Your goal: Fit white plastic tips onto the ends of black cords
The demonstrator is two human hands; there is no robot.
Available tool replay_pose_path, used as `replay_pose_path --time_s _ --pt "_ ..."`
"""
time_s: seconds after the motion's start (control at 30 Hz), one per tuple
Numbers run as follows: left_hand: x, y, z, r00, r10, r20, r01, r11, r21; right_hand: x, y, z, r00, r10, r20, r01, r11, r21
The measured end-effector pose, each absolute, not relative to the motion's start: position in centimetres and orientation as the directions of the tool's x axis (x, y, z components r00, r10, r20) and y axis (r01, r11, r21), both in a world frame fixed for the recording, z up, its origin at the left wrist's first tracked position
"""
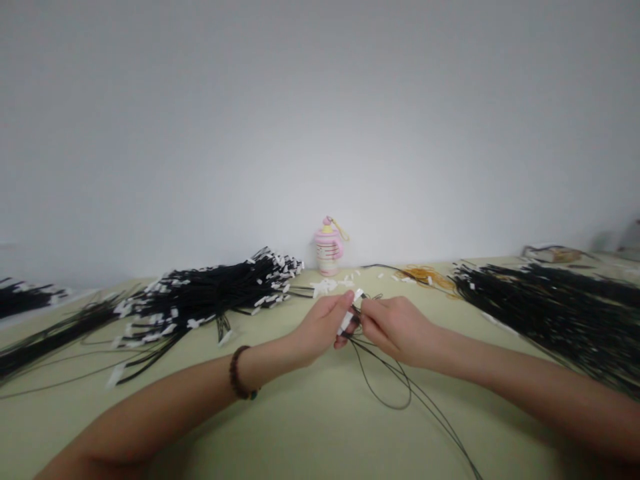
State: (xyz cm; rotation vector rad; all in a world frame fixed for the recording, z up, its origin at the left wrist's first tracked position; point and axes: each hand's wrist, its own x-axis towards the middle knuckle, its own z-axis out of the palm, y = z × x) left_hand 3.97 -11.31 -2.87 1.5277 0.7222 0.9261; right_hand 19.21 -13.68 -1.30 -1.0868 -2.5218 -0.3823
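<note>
My left hand [324,325], a beaded bracelet [239,375] on its wrist, is closed on a white plastic connector [345,323] between thumb and fingers. A second white piece [359,293] shows at the thumb tip. Close beside it, my right hand [397,327] is curled shut around thin black wires [364,298] that run to these white parts. More black wire [411,393] loops below both hands and trails toward the front edge. The fingertips hide where wire and connector meet.
Bundled black cables with white ends [215,290] lie at left. More black wires [545,313] spread at right. Loose white connectors [325,287], a pink-and-white cup-shaped item [328,250] and orange wires [425,275] sit at the back, before the wall [320,120].
</note>
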Motion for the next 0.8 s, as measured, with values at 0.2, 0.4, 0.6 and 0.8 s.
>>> replay_pose_path --time_s 0.2,0.4,0.6,0.8 --pt "4.0 -11.5 -2.9 0.488 0.857 0.166 -0.046 -0.165 0.985 19.2 -13.6 -1.8 -0.650 0.607 0.458 0.716 0.690 0.102" --pt "4.0 -11.7 -3.0 0.460 0.867 0.193 -0.041 -0.197 0.980 19.2 -13.6 -2.1 -0.652 0.594 0.472 0.711 0.695 0.108" --pt "4.2 -11.7 -3.4 0.421 0.883 0.207 -0.020 -0.219 0.975 19.1 -13.6 -2.3 -0.645 0.602 0.470 0.708 0.702 0.073" --pt "4.2 -11.7 -3.6 0.424 0.883 0.200 -0.026 -0.209 0.978 19.1 -13.6 -2.4 -0.657 0.592 0.467 0.697 0.713 0.075"
